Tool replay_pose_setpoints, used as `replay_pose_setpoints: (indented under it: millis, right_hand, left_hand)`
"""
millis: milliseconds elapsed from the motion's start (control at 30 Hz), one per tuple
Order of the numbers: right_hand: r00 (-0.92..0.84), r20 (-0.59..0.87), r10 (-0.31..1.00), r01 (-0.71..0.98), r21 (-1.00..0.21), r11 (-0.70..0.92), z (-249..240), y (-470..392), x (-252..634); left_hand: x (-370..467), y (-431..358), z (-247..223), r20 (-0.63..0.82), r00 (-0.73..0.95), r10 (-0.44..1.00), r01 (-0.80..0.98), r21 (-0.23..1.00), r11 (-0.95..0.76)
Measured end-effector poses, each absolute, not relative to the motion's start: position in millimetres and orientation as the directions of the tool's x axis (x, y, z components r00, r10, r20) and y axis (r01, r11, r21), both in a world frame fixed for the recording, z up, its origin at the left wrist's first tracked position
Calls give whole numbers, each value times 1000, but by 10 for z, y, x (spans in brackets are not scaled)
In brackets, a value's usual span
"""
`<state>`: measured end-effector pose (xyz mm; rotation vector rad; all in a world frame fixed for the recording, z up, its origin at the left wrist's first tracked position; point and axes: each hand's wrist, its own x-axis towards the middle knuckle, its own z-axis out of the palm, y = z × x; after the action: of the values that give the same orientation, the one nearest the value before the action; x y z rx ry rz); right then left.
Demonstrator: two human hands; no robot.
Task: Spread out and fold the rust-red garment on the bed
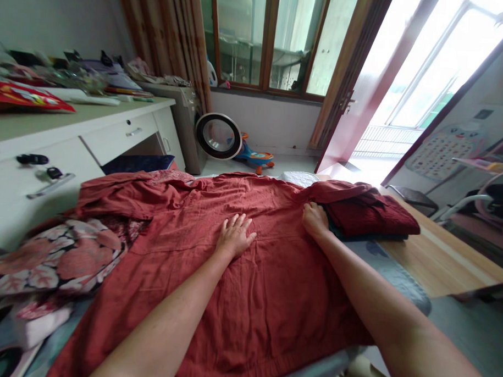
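Rust-red garment (273, 288) laid out broad across the middle, and both hands are on it! Left arm reaches in from the near left, elbow well extended, and the left hand (236, 236) lies palm down, fingers fanned wide, pressed flat to the cloth and clasping nothing. Over to the right arm, stretched forward too, the right hand (315, 219) with fingers curled at the garment's right side; is that grip pinching fabric? Cannot tell from here. Just beyond it, a folded dark-red stack (378, 217), and a grey-blue padded surface (401, 268) showing beneath, beside a wooden bench (459, 253). Near left, floral fabric (67, 253) bunched up. Far left, a red packet (29, 97) on a white bench (126, 115), its print too blurred to read; far right, a wall chart (446, 148), lettering too small.
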<state>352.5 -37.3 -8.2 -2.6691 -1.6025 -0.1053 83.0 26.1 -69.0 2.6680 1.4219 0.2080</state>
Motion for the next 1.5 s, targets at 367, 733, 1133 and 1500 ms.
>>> replay_pose_setpoints:
  millis: [367,733,1133,1500]
  right_hand:
    - [558,2,830,830,7,-558,102,-216,3616]
    - [458,79,885,871,157,-465,-20,-273,3607]
    - [389,34,920,912,125,-391,-222,-435,3424]
    - [373,25,927,926,46,-374,-282,-583,3377]
  left_hand:
    - [833,253,-690,75,551,831,814,168,-556]
    - [824,266,-720,96,559,824,807,163,-567]
    - [832,270,-722,84,558,825,808,169,-564]
    - [834,268,-700,65,562,824,809,161,-565]
